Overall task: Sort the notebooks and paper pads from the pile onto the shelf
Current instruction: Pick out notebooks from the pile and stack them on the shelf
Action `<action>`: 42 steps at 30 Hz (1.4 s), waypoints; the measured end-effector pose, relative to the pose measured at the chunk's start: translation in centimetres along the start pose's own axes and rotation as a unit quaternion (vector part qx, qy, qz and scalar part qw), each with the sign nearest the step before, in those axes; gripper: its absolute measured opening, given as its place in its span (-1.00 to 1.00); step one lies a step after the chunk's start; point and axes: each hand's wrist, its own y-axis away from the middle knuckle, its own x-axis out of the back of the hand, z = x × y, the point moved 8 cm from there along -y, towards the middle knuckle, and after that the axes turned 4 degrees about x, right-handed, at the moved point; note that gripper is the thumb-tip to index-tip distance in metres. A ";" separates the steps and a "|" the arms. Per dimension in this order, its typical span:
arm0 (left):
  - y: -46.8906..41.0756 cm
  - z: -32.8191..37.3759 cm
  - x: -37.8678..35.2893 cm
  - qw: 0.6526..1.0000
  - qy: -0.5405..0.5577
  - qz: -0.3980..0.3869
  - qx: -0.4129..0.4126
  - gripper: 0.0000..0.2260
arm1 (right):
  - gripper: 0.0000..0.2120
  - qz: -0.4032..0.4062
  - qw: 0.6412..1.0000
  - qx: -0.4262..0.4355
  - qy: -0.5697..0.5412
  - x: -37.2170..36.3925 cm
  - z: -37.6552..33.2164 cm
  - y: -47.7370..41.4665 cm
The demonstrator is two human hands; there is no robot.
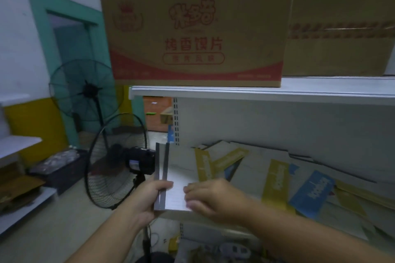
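Observation:
Two white paper pads (177,177) with grey spines lie at the left end of the white shelf (213,218). My left hand (147,198) grips their grey spines at the near left corner. My right hand (209,198) presses flat on the pads' near right edge, fingers together. To the right a loose pile of notebooks (277,181) lies spread over the shelf, with yellow and blue bands on white covers, some overlapping and tilted.
A large cardboard box (196,36) with red print stands on the upper shelf (256,92), a second box (342,28) to its right. Two black standing fans (115,162) are on the floor to the left, close to the shelf end. Low shelves line the left wall.

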 end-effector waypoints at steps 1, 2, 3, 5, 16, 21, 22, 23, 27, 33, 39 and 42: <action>0.0 0.0 0.5 1.000 0.014 0.011 -0.013 -0.70 | -0.69 0.035 0.995 -0.071 -0.059 0.5 1.5 -0.3; 0.1 0.0 1.2 0.999 0.036 0.020 -0.023 -0.74 | -0.68 0.090 0.981 -0.152 -0.083 1.2 3.9 -0.5; 0.4 0.1 1.7 0.997 0.059 0.025 -0.030 -0.78 | -0.67 0.123 0.964 -0.231 -0.055 2.0 6.3 -0.5; 1.1 0.5 3.0 0.995 0.082 0.037 -0.035 -0.81 | -0.68 0.097 0.938 -0.329 0.055 2.5 9.8 -0.7; 3.3 1.1 6.9 0.990 0.056 0.108 -0.068 -0.80 | -0.49 -0.155 0.893 -0.380 0.184 -3.2 12.1 -3.4; 2.9 1.3 7.2 0.993 0.016 0.091 -0.073 -0.72 | -0.74 -0.146 0.912 -0.317 0.215 -1.3 10.0 -4.5; 2.8 1.4 7.3 0.994 0.016 0.088 -0.069 -0.73 | -0.75 -0.116 0.916 -0.313 0.224 0.0 9.8 -4.6; 2.8 1.6 7.2 0.994 0.015 0.082 -0.065 -0.74 | -0.77 -0.081 0.919 -0.309 0.233 1.8 9.5 -4.5; 2.7 2.0 5.9 0.998 0.004 0.044 -0.048 -0.79 | -0.83 0.000 0.924 -0.285 0.256 8.6 8.6 -2.4; 2.9 1.9 -1.6 0.999 -0.016 0.001 -0.034 -0.84 | -0.88 0.174 0.940 0.023 0.291 12.4 0.9 2.4; 4.0 -1.5 -13.4 0.993 -0.069 -0.087 -0.039 -0.79 | -0.86 0.074 0.973 0.063 0.211 11.1 -0.6 12.9; 4.8 -5.5 -19.6 0.985 -0.107 -0.125 -0.045 -0.74 | -0.66 0.070 0.990 -0.079 0.098 13.3 1.3 20.7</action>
